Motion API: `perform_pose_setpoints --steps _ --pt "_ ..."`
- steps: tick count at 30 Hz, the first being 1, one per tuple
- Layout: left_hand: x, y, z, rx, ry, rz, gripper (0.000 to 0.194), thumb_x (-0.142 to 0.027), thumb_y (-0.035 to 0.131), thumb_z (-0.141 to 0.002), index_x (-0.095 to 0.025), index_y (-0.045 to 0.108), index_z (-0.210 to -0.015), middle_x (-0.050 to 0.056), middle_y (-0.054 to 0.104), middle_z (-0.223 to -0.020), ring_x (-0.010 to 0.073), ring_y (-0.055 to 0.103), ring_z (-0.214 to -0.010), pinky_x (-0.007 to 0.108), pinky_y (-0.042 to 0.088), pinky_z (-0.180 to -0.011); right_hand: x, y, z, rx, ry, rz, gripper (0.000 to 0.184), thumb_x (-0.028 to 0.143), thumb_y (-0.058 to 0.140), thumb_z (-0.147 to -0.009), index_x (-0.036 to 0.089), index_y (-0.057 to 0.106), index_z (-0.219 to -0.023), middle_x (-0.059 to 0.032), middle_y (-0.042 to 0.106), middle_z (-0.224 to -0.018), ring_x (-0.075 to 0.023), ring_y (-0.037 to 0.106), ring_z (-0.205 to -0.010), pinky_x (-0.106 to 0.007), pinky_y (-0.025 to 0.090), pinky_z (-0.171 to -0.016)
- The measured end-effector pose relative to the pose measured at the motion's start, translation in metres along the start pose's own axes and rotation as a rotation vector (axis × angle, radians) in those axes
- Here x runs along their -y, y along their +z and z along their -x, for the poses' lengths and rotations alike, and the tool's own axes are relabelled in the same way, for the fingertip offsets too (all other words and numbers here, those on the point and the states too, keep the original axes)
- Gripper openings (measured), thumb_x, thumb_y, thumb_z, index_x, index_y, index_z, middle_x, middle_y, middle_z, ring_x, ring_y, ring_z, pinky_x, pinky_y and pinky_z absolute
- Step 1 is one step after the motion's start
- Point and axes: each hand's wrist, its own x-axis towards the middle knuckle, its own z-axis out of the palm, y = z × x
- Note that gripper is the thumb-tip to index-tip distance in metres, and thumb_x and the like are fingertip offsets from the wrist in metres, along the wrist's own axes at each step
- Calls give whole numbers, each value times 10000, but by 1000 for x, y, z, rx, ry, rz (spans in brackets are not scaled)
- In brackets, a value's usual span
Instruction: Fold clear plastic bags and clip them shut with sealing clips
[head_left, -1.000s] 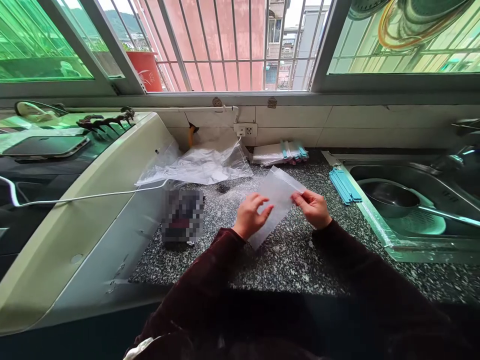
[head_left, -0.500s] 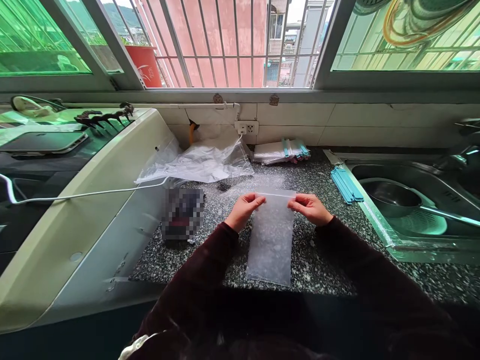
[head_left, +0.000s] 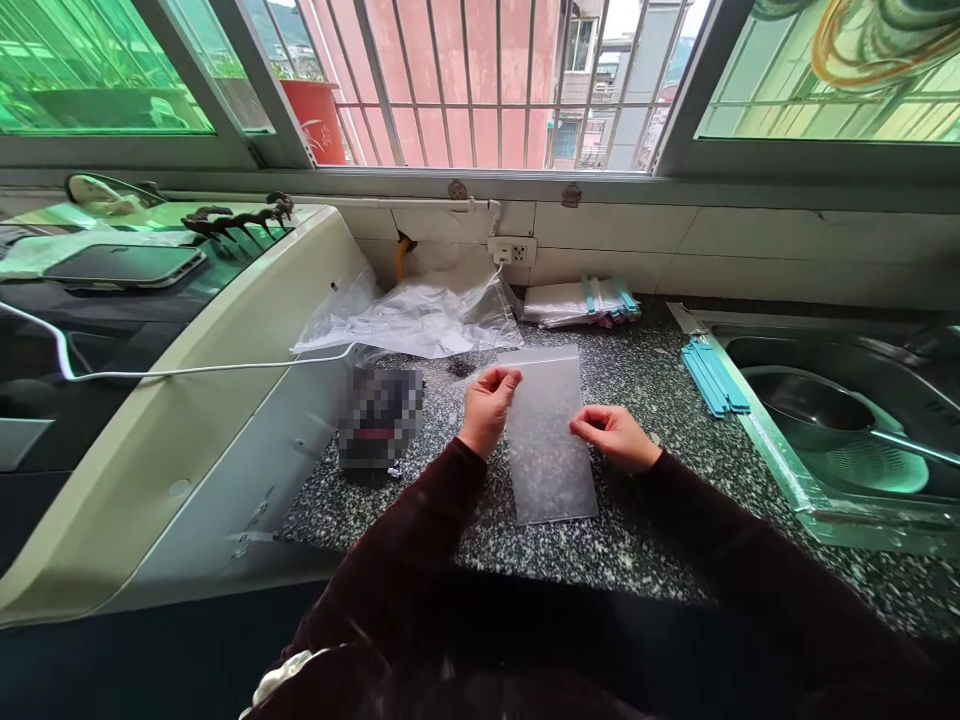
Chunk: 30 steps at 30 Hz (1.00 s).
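A frosted, see-through plastic bag (head_left: 551, 455) hangs or lies over the speckled dark countertop (head_left: 637, 530) in front of me. My left hand (head_left: 489, 405) pinches its left edge near the top, thumb against fingers. On the right edge, about midway down, my right hand (head_left: 611, 435) is closed with thumb and fingertips on the bag's side. The bag looks flat, and I see nothing inside it.
Behind lies a heap of clear plastic sheeting (head_left: 427, 315), beside a stack of bags with blue strips (head_left: 581, 302). Blue strips (head_left: 715, 378) rest by the sink rim (head_left: 780, 450); a pan (head_left: 806, 400) stands inside. A blurred dark object (head_left: 380, 418) is at left.
The bag has shifted away from me and turned a little. My right hand has slid from the top right corner down the right edge. The view has swung slightly left.
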Motion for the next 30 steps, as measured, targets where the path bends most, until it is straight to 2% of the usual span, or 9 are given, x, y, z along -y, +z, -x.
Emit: perform_pose_setpoints --steps 5,12,17,19,22,24,27,29,30 --pt "0 -1 -2 115 -102 -2 412 -537 727 -530 -152 592 -587 -69 398 -416 46 314 -407 214 229 -432 1 -2 0 -2 5 13 368 509 555 -693 158 556 -582 25 486 -530 -89 402 -521 -243 345 -530" --pt "-5 -6 -9 -7 -91 8 363 -479 750 -518 -147 628 -601 -59 463 -455 37 320 -413 212 233 -428 0 4 3 161 14 101 351 469 563 -707 154 552 -552 37 468 -491 -76 377 -492 -220 312 -482" --pt "-3 -7 -10 12 -91 26 388 -494 761 -489 -146 638 -606 -69 437 -419 37 324 -397 205 230 -420 -2 -6 0 182 38 144 337 463 541 -708 152 577 -583 23 508 -515 -88 418 -500 -227 332 -499" --pt "-2 -8 -9 18 -86 23 379 -486 762 -494 -147 638 -605 -70 432 -411 37 326 -396 203 230 -421 -5 -22 -5 39 58 226 327 459 541 -703 157 587 -586 12 532 -528 -101 446 -511 -237 344 -515" --pt "0 -8 -8 77 -112 0 357 -468 755 -517 -142 634 -598 -67 426 -415 38 322 -397 203 222 -420 -16 -55 -9 -354 152 473 281 421 535 -715 177 604 -594 -16 591 -580 -131 499 -550 -259 357 -550" --pt "0 -9 -8 130 -141 -24 347 -458 748 -530 -136 637 -597 -64 424 -418 38 324 -402 201 223 -423 -27 -78 -8 -553 258 656 254 409 535 -722 196 629 -621 -37 622 -611 -162 532 -583 -274 353 -551" --pt "-1 -10 -7 146 -159 -49 342 -454 743 -528 -133 640 -590 -59 427 -421 40 328 -409 199 225 -428 -50 -111 -4 -728 406 834 217 386 544 -724 210 660 -669 -68 638 -625 -203 568 -618 -297 371 -556" --pt "-2 -10 -7 137 -163 -57 343 -458 738 -527 -134 642 -587 -57 426 -420 41 327 -410 199 225 -429 -68 -129 -1 -763 472 896 220 374 551 -723 194 660 -659 -102 633 -636 -239 587 -646 -335 389 -575" --pt "-2 -10 -7 135 -165 -61 344 -460 736 -528 -134 642 -586 -57 425 -420 42 328 -410 198 226 -429 -78 -137 1 -769 444 911 244 385 549 -729 186 650 -632 -116 621 -629 -257 595 -671 -358 399 -595"
